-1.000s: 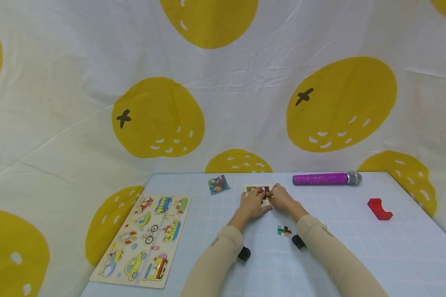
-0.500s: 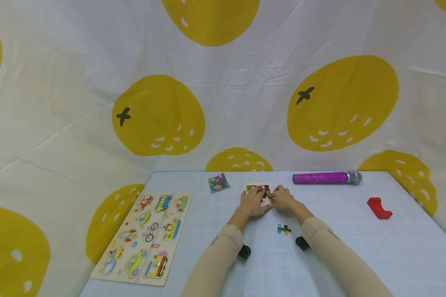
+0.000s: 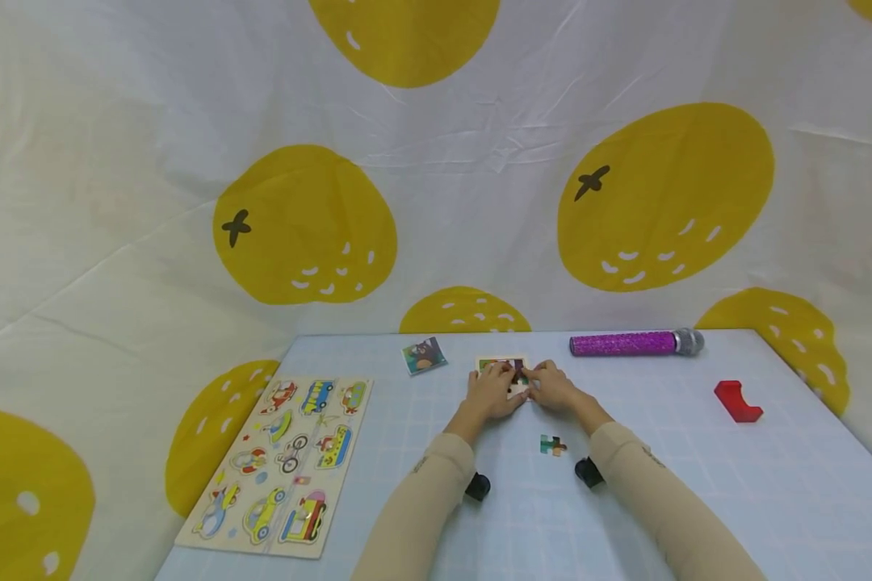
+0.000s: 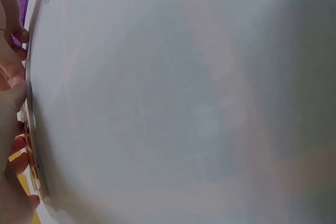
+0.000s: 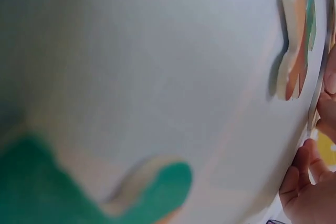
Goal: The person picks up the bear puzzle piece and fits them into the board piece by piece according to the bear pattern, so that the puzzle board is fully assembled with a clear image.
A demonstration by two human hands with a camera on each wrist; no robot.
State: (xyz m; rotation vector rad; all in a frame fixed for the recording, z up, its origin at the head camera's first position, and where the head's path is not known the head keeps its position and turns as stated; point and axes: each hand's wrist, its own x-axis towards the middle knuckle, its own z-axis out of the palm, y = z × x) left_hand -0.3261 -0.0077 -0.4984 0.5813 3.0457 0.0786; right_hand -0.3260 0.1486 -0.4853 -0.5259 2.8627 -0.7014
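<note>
Nearest us, two beige sleeves (image 3: 421, 504) reach over the pale blue, faintly checked counter (image 3: 698, 492), and to their left lies a large, pale rectangular board (image 3: 283, 464) bearing colourful vehicle pieces. Between the forearms we see a small patch of loose green-and-brown jigsaw pieces (image 3: 553, 445) (the right wrist view shows their thick, pale edges). Well to the right sits a red block with a curved notch (image 3: 737, 402).

Farther off, we find the left hand (image 3: 490, 393) laid over a small, pale-rimmed square puzzle board (image 3: 515, 389), its fingers reaching across the picture and its thumb stretched apart along the near edge. The right hand (image 3: 554, 388) has its fingers drawn close together at that board's right edge; we cannot tell whether they pinch a piece.

Beyond, to the left, lies a square picture card (image 3: 425, 356); to the right, a glittery purple microphone with a silver head (image 3: 635, 344).
</note>
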